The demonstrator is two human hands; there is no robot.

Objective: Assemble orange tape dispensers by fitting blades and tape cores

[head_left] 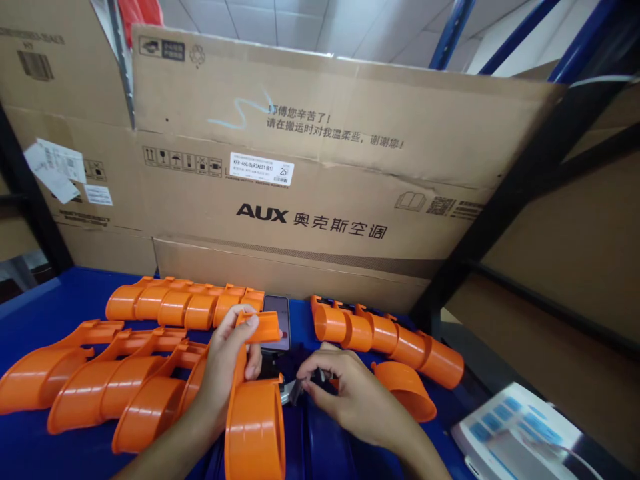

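Note:
My left hand (227,363) is closed round an orange plastic duct part (255,413), thumb and fingers on its narrow upper end, its wide round mouth toward me. My right hand (345,393) pinches a small dark piece (297,390) close beside that part, over the blue table (45,300). A dark phone (279,320) lies flat just behind both hands.
Rows of nested orange duct parts lie at left (100,387), back left (180,307) and back right (390,337); one loose orange part (405,390) sits by my right hand. Large cardboard boxes (320,180) wall the back. A white labelled sheet (515,427) lies at lower right.

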